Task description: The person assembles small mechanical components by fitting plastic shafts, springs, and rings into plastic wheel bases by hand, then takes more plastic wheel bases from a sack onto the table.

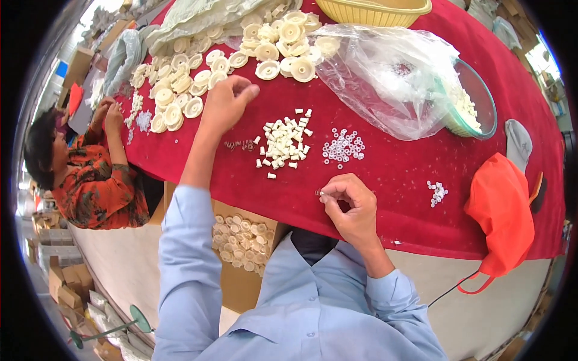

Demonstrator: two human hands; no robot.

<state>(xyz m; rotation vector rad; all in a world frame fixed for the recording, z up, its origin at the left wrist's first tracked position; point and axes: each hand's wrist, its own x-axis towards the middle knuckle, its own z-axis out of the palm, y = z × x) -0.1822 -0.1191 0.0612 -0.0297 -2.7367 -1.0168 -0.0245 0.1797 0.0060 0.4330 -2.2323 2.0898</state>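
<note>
My left hand [229,102] is over the table beside the heap of cream round plastic discs [180,90]. Its thumb and forefinger are apart, and I see nothing held between them; the other fingers are partly hidden. Close to the table's front edge, my right hand [352,207] pinches a small whitish piece [323,193] between thumb and forefinger, too small to make out fully. Between the hands lie a pile of small cream plugs [284,141] and a cluster of tiny clear rings [343,146].
A red cloth [409,162] covers the table. At right are a clear plastic bag [385,78], a green-rimmed bowl [490,114], more rings [437,194] and an orange-red cloth item [500,210]. A yellow basket [373,13] stands behind. Below is a box of discs [241,243]. Another person [90,174] works at left.
</note>
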